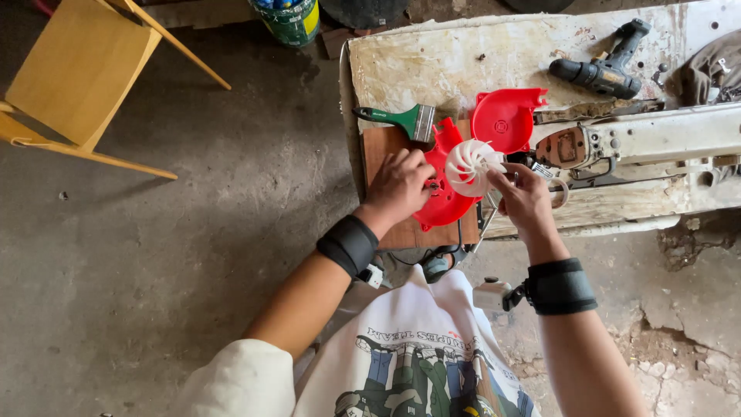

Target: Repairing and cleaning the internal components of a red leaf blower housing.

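A red plastic blower housing half (pixel 444 199) lies on a wooden board (pixel 382 147) at the edge of a worn white table (pixel 463 58). My left hand (pixel 397 185) presses on the housing's left side. My right hand (pixel 525 199) holds a white fan impeller (pixel 471 166) by its right edge, over the red housing. A second red housing half (pixel 503 120) lies just behind it, hollow side up.
A green-handled paintbrush (pixel 401 118) lies on the board's far edge. A black cordless drill (pixel 606 69) rests at the table's back right. A long white metal tool body (pixel 656 139) crosses the table's right side. A yellow wooden chair (pixel 77 73) stands on the concrete floor at left.
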